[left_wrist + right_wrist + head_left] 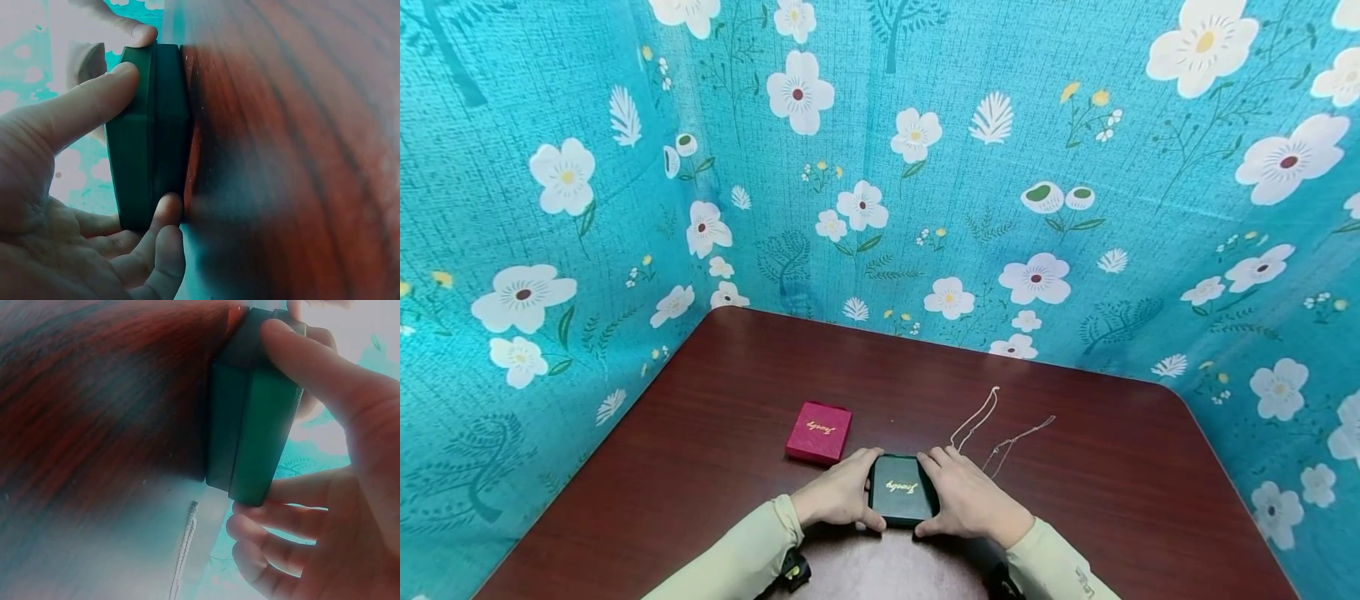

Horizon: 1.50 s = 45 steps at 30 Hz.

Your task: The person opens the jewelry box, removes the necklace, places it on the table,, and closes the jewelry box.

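A dark green jewelry box (904, 490) with gold lettering on its lid sits near the front of the table, between both hands. My left hand (844, 492) grips its left side, thumb at the near corner and fingers at the far one. On the opposite side my right hand (966, 496) grips it the same way. In the left wrist view the green box (134, 150) shows a seam between lid and base, with the lid on. The right wrist view shows that seam on the box (262, 425) too, the thumb pressing the lid's edge.
A red jewelry box (820, 432) with gold lettering lies left of the green one. To the right, a pale chain necklace (976, 417) and a thinner chain (1015, 439) lie on the dark wooden table (760, 367). Flowered blue cloth (865, 150) hangs behind the table and at its sides.
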Each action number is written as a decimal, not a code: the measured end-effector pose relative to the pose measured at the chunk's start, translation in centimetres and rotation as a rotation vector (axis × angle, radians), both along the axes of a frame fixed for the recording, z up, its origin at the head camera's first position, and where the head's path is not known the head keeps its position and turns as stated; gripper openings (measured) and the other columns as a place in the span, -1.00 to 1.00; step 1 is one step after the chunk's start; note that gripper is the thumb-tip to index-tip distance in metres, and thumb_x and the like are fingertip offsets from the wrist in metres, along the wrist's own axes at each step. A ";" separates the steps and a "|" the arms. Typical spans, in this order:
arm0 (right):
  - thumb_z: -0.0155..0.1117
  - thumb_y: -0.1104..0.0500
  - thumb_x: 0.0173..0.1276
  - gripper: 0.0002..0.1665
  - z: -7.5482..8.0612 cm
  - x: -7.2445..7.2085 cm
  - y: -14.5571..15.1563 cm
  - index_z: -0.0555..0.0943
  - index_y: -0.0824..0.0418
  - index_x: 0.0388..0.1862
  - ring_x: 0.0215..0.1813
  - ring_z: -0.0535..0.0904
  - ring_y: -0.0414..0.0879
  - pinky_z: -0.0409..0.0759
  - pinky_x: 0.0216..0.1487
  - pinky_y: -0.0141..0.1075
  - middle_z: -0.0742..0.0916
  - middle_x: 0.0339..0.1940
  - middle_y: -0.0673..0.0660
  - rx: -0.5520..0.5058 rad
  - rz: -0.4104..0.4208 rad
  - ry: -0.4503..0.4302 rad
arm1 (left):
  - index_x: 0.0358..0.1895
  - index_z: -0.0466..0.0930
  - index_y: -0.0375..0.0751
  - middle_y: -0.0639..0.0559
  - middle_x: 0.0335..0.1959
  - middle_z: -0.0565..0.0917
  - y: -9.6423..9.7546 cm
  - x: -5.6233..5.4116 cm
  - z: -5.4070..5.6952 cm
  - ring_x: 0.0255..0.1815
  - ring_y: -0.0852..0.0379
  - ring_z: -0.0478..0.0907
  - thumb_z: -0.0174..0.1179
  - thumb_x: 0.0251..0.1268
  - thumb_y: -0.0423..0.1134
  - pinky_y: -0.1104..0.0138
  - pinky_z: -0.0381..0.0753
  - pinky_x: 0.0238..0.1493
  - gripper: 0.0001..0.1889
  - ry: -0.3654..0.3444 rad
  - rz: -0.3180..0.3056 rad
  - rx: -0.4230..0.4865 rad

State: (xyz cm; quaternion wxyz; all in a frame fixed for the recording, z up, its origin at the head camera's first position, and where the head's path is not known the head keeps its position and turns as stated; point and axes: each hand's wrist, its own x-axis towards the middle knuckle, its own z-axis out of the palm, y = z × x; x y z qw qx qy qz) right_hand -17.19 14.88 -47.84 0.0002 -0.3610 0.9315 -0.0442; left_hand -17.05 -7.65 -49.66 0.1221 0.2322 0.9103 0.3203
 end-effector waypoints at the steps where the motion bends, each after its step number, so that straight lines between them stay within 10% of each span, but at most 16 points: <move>1: 0.47 -0.39 -0.21 0.16 0.0 0.0 0.0 0.43 0.38 0.21 -0.04 0.42 0.02 0.44 0.03 -0.09 0.55 -0.02 0.16 0.000 0.000 -0.001 | 0.31 0.22 -0.33 -0.03 0.07 0.44 0.0 0.0 0.0 -0.23 0.25 0.43 0.59 -0.34 -0.04 0.31 0.45 -0.02 0.05 0.000 -0.002 0.002; 45: 0.39 -0.48 -0.22 0.26 0.4 0.4 -1.1 0.38 0.40 0.24 0.05 0.43 0.10 0.44 0.05 -0.02 0.54 0.05 0.23 0.041 -0.125 0.010 | 0.45 -0.02 -0.38 -0.15 0.32 0.28 -0.5 -0.2 1.2 0.02 0.14 0.40 0.50 -0.16 -0.05 0.24 0.38 0.13 0.13 -0.057 -0.010 -0.023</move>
